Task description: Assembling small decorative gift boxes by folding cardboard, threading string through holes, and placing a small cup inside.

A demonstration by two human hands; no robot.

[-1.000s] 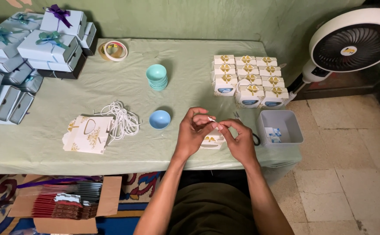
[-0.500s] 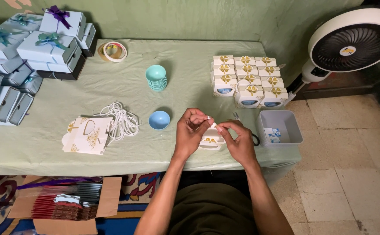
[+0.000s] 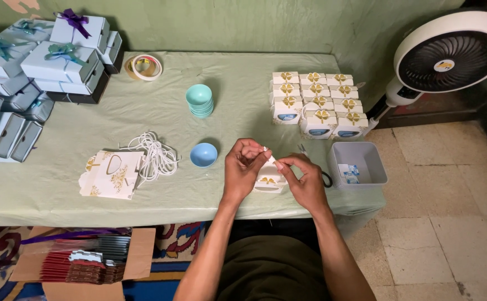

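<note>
Two hands: both at one small white box near the table's front edge.
Table: pale green cloth, carrying everything below.
Finished boxes: white with gold bows, grouped well behind the hands.
Left hand: fingers curled, pinching the box's top.
Right hand: fingertips pinched on the same top.
Blue bowl: just left of the left hand.

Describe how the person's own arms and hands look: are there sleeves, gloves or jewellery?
Both forearms are bare, with no sleeves in view. The left hand and right hand wear no gloves, and no ring, watch or bracelet shows. The garment below them is dark olive.
</note>
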